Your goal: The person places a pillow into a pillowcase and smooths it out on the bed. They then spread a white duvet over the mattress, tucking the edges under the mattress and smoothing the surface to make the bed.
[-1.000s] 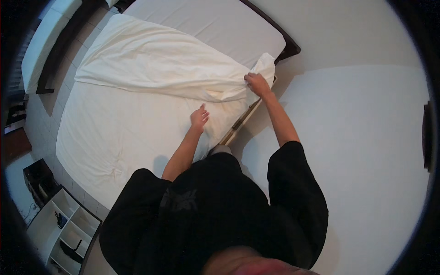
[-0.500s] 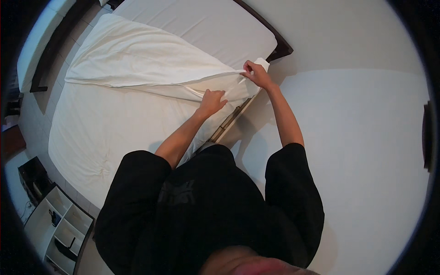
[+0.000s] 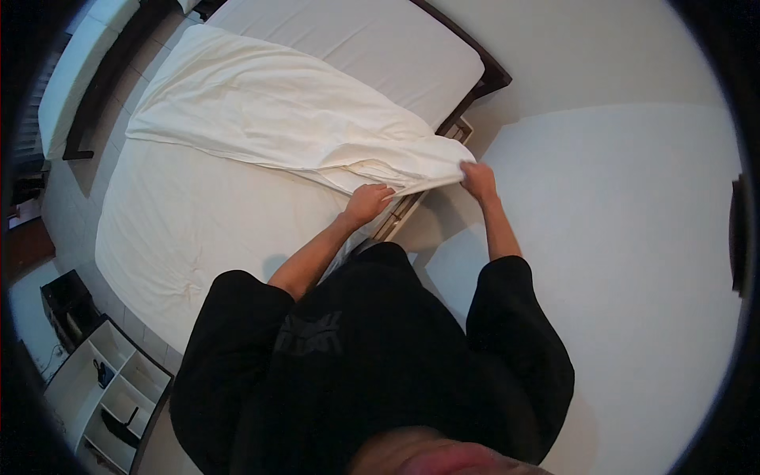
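Note:
A white duvet (image 3: 237, 95) lies over the lower part of the bed, with its top part folded back in a wide wrinkled band. At the bed's right side, my right hand (image 3: 479, 182) is closed on the duvet's corner and holds it out past the bed edge toward the wall. My left hand (image 3: 369, 203) rests lower and to the left, its fingers curled on the folded edge. Between the two hands the edge runs taut. Where the fold gapes beside my left hand, inner layers of cloth show. My right fingertips are partly hidden by the cloth.
A pale fitted sheet (image 3: 356, 47) covers the mattress beyond the fold. The dark bed frame corner (image 3: 495, 77) juts out near the white wall (image 3: 617, 237). A light wooden side rail (image 3: 401, 218) runs under my hands. An open shelf unit (image 3: 115, 388) stands at the lower left.
My right hand has pulled the duvet's corner toward me and to the right, past the bed edge. The gap in the fold has narrowed. My left hand has moved slightly down.

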`<state>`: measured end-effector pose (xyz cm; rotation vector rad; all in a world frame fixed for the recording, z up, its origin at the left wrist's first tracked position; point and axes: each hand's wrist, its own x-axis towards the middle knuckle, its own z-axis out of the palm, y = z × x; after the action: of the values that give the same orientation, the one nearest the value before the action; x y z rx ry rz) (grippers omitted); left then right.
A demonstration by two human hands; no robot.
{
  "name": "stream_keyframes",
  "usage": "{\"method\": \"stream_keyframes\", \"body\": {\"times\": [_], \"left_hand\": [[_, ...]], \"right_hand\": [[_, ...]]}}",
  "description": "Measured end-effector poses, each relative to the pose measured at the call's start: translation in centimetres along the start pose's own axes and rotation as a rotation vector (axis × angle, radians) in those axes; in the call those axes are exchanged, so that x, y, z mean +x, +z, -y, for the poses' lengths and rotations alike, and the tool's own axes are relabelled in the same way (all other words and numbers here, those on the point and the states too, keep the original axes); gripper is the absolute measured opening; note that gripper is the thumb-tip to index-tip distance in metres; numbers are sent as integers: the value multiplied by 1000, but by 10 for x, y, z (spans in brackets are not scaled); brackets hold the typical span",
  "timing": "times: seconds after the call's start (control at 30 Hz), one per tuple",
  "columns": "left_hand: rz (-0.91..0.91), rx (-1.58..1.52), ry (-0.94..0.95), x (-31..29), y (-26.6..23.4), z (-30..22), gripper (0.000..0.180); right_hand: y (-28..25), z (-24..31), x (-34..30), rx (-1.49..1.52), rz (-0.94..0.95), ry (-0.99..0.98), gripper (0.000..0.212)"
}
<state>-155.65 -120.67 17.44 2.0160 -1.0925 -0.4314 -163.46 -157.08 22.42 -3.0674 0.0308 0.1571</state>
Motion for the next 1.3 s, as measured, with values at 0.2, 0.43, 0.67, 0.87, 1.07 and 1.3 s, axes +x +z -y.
{"method": "stream_keyframes", "body": {"times": [0.2,0.43,0.67,0.87,1.07,1.3], "left_hand": [[310,348,25,-67,25,10,14],[-341,-452,-834,-188,46,81,62],[-732,-1236,-1060,-130,-15,150,61],[-965,-602,-1142,-157,-47,155,43],[-881,-390,-1410,-333,-56,192,42],[-818,-1177,-1204,-384,-136,191,50]], "right_hand": [[117,103,-203,85,75,532,27],[116,254,-256,147,190,694,26],[98,295,-280,180,-161,703,24],[75,326,-294,148,-61,764,22],[216,351,-328,343,789,303,29],[144,362,-227,535,1623,122,38]]}}
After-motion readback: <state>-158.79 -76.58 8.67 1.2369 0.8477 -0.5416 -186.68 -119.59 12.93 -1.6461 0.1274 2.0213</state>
